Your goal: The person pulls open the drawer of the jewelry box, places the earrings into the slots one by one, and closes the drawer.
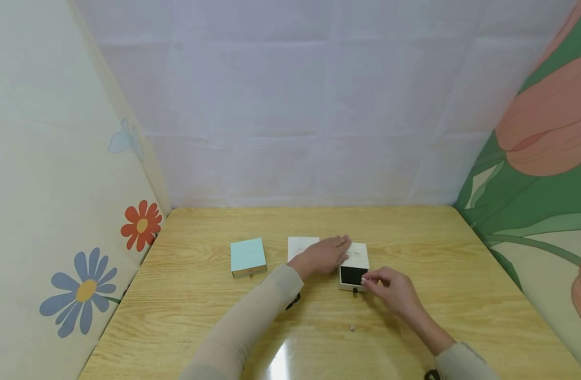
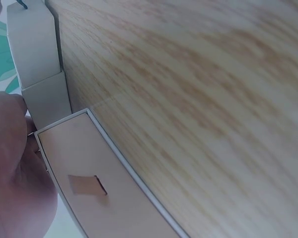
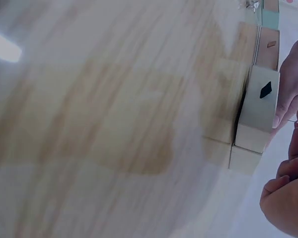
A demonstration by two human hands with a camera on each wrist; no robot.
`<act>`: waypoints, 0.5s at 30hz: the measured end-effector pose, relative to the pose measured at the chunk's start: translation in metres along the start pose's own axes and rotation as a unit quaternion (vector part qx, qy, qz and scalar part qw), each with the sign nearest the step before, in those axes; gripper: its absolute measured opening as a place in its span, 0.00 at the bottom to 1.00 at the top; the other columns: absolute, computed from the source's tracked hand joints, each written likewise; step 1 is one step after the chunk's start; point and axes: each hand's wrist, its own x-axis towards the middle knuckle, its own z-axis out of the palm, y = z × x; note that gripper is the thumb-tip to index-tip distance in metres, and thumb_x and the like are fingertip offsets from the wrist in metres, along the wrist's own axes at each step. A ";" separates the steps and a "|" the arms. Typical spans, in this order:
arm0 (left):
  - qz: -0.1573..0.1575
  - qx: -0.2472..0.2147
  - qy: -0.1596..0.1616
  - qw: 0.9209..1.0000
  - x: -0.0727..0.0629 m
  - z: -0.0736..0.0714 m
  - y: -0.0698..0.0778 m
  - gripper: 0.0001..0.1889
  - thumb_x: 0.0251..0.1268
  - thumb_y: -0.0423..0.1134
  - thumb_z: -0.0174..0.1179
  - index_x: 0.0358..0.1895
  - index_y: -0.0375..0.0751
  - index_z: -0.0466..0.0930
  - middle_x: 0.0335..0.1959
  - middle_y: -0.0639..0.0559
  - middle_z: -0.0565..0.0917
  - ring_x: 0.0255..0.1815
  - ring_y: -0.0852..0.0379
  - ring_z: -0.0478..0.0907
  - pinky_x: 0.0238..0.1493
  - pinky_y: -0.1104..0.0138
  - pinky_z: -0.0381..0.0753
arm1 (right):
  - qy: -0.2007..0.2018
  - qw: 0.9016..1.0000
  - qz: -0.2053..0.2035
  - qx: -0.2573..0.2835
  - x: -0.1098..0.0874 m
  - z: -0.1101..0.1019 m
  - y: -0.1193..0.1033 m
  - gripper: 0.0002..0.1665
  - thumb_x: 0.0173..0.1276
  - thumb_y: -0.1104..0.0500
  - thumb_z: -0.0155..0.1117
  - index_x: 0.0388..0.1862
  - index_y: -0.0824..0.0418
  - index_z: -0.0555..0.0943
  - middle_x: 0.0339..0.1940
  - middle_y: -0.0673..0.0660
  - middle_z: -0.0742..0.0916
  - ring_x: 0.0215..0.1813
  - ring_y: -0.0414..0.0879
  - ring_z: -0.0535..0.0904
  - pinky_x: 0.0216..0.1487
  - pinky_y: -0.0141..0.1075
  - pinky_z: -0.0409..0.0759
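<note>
A white drawer-style jewelry box has its drawer pulled out toward me, showing a black lining. My left hand rests with extended fingers at the box's left top edge, its forearm crossing the table. Over the drawer's right side, my right hand pinches a tiny shiny earring between thumb and fingertips. Its thin post sticks out in the right wrist view. Another small shiny earring lies on the table in front of the box.
A second white box with a pinkish drawer front stands left of the open one, partly hidden by my left hand. Farther left is a light blue box. All stand on a wood-grain table, with a white cloth backdrop behind.
</note>
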 end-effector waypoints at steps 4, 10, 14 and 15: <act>-0.002 -0.003 -0.001 1.000 0.000 -0.001 0.000 0.31 0.86 0.53 0.27 0.83 0.44 0.42 0.84 0.51 0.45 0.84 0.56 0.44 0.81 0.67 0.43 | 0.000 1.000 0.012 -0.005 0.003 0.001 0.004 0.06 0.67 0.55 0.74 0.40 0.55 0.90 0.34 0.49 0.87 0.36 0.42 0.75 0.37 0.31 0.76; -0.003 -0.002 -0.002 1.000 0.000 0.000 0.000 0.31 0.86 0.53 0.26 0.83 0.44 0.41 0.84 0.51 0.44 0.84 0.56 0.44 0.82 0.67 0.43 | -0.009 1.000 0.023 -0.014 0.008 0.002 0.008 0.07 0.68 0.55 0.72 0.41 0.57 0.90 0.38 0.52 0.89 0.41 0.45 0.80 0.43 0.38 0.80; -0.001 0.004 -0.001 1.000 0.001 0.002 -0.001 0.31 0.86 0.53 0.26 0.83 0.45 0.41 0.84 0.51 0.45 0.84 0.56 0.44 0.82 0.67 0.43 | -0.014 0.999 0.022 -0.023 0.012 0.003 0.009 0.08 0.67 0.56 0.73 0.41 0.58 0.91 0.34 0.51 0.88 0.36 0.43 0.76 0.36 0.34 0.75; -0.001 0.006 -0.001 1.000 0.001 0.002 -0.001 0.31 0.86 0.53 0.26 0.83 0.45 0.40 0.84 0.51 0.45 0.84 0.56 0.44 0.82 0.67 0.44 | -0.016 0.999 0.021 -0.021 0.012 0.003 0.009 0.08 0.67 0.56 0.73 0.41 0.58 0.91 0.33 0.50 0.87 0.35 0.43 0.74 0.34 0.33 0.74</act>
